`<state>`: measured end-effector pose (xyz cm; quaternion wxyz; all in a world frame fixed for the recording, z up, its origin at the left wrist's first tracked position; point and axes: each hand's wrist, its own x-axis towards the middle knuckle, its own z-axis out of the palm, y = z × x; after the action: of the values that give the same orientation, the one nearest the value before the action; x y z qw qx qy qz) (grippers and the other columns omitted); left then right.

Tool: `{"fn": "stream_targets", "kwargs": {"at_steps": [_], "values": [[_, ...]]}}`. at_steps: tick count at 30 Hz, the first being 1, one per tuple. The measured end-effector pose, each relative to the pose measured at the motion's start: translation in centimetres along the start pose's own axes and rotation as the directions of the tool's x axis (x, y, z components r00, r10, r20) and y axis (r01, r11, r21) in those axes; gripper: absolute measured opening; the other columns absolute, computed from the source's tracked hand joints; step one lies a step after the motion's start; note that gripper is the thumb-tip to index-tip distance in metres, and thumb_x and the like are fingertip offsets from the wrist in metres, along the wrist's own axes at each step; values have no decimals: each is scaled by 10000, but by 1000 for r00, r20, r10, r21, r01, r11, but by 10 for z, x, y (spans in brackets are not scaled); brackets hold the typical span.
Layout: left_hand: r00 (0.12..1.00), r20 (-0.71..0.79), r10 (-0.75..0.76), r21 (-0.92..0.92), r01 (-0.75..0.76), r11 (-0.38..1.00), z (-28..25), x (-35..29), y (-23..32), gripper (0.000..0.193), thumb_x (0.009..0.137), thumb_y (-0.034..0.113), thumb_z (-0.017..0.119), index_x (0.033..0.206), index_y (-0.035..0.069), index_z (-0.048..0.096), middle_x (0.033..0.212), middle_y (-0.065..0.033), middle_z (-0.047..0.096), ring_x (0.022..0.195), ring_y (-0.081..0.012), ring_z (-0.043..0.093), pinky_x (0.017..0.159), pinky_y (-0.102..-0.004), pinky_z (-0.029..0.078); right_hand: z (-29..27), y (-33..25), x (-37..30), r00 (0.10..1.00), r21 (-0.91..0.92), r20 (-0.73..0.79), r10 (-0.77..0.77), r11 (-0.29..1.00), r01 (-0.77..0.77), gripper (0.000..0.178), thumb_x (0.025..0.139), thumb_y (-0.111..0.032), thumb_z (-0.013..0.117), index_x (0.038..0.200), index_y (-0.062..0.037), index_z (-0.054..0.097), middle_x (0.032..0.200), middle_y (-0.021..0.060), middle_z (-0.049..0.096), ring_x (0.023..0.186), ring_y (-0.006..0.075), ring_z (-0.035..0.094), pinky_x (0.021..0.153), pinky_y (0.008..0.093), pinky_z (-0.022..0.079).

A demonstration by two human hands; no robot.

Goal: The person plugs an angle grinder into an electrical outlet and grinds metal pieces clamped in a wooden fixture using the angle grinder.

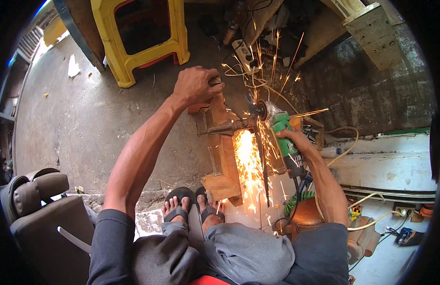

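My right hand (295, 137) is wrapped around a green and black angle grinder (282, 124). The grinder's disc (262, 110) meets a dark, narrow metal piece (265, 166), and bright sparks (248, 154) pour down toward me while others fly up and away. A rusty metal clamp (229, 127) lies across the wooden bench frame (223, 156), its inner end reaching the metal piece. My left hand (197, 85) is closed at the far end of the frame, fingers curled; what lies inside them is mostly hidden.
A yellow plastic stool (134, 61) stands at the far left, a dark padded seat (53, 228) at the near left. Cords run past a white power strip (242, 52). A copper-coloured tank (307, 211) sits near my right arm. My sandalled feet (178, 206) are beside the frame.
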<state>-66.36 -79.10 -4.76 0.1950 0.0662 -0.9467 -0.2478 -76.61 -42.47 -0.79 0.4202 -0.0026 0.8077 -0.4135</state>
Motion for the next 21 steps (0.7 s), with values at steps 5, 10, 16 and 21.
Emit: {"fn": "stream_targets", "kwargs": {"at_steps": [5,10,16,21], "values": [[1000,5,-4,-18,4,1000,0,-1,-2,322,830,409,684,927,108,748,819,-140,725,835,-350,711,743,-474,562,1,1,4,1000,-106,0,4,994,-4,499,787,-386,773,1064,6,640,844,80,672,619,185,680,568,304,554],[1000,-9,18,-5,-18,1000,2,0,-2,326,831,403,689,938,102,755,815,-136,726,839,-340,712,753,-467,562,0,5,3,1000,-90,-15,7,996,-8,449,802,-386,767,1041,-21,661,817,66,674,630,161,659,559,290,523],[1000,-7,23,-30,-23,999,4,1,-1,358,827,416,694,955,89,763,836,-136,738,847,-340,711,758,-470,564,-9,11,14,999,-75,5,-38,996,38,377,837,-387,763,1007,-59,685,848,39,680,693,132,655,600,280,514],[999,-28,30,8,-30,1000,4,-2,-4,357,830,417,690,961,92,762,834,-137,736,854,-342,706,753,-481,563,0,14,8,947,49,-97,-306,949,312,343,861,-419,757,963,-95,705,864,14,677,688,118,630,651,270,504]]}}
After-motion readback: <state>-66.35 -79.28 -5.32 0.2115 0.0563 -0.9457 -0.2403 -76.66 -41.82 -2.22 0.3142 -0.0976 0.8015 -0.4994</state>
